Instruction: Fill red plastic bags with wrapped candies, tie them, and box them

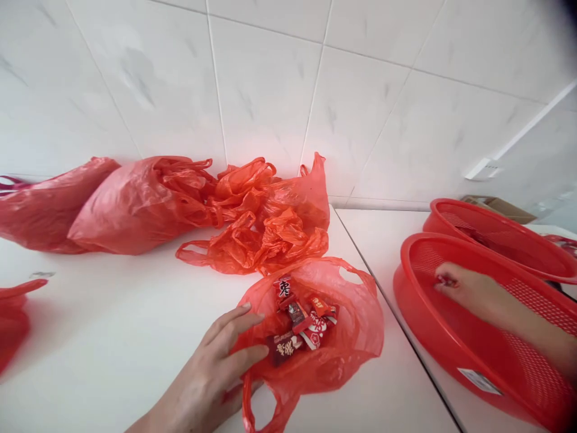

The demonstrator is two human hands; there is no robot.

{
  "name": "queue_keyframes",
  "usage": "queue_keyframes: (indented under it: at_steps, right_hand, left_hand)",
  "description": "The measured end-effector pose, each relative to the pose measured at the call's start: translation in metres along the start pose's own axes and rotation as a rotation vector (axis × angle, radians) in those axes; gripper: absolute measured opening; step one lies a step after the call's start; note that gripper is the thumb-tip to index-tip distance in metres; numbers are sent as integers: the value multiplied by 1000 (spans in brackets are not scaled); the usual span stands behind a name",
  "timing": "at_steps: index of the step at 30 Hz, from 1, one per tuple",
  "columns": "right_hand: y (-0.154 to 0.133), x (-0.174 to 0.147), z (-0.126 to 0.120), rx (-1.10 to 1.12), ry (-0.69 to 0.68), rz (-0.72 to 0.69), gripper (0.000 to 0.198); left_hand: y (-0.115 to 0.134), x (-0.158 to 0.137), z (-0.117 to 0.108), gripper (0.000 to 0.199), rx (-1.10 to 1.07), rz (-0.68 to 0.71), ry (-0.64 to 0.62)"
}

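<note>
My left hand (220, 355) is at the left rim of an opened red plastic bag (356, 325). Its fingers are stretched and spread, some reaching over the rim, while the thumb is partly hidden by the bag. Inside lie several small wrapped candies (297, 317), in red, dark and white wrappers with printed characters. Over to the right, my right hand (453, 281) is inside the nearer red plastic basket (412, 300). Its fingers are pinched on a small wrapped candy (446, 280), mostly covered by the fingertips.
A second red basket (437, 207) stands behind the nearer one, with a cardboard box (500, 207) beyond. Crumpled red bags (270, 234) and full red bags (135, 207) line the tiled wall. Another red bag (13, 325) is at the left edge. A seam divides the white tabletop (112, 337).
</note>
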State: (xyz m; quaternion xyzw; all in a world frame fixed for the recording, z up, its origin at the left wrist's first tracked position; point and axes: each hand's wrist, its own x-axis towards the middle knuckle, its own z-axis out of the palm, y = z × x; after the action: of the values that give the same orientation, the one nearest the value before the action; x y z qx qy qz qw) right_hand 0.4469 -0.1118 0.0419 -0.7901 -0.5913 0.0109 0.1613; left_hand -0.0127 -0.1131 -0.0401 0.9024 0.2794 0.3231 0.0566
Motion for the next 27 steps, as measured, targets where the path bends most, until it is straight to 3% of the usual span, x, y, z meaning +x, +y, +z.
queue_keyframes:
  at_steps: [1, 3, 6, 8, 12, 14, 18, 24, 27]
  right_hand:
    - [-11, -1, -11, -26, -19, 48, 14]
    - [-41, -9, -30, -78, 92, 104, 18]
    - [-95, -32, -45, -28, 190, -105, 21]
    - [-128, -46, -44, 61, 158, -253, 19]
    - [-172, -57, -23, 248, -73, -455, 13]
    - [-182, -54, -10, 284, -191, -543, 11]
    - [-190, -47, 7, 311, -283, -602, 30]
    - [-191, -45, 8, 300, -257, -594, 29]
    - [-184, -41, 7, 213, -97, -595, 31]
  left_hand:
    - [1, 1, -1, 28, -4, -4, 3]
    - [4, 2, -3, 25, -13, -3, 12]
    - [6, 3, -5, 25, -18, 6, 13]
    - [5, 3, -5, 26, -16, 6, 3]
    - [3, 1, -6, 27, -13, 6, -1]
    - [3, 0, -7, 26, -10, -2, -5]
    - [2, -3, -7, 27, -21, -23, 4]
    - [3, -2, -7, 26, -32, -16, -5]
    - [4, -2, -9, 25, -38, -15, 13]
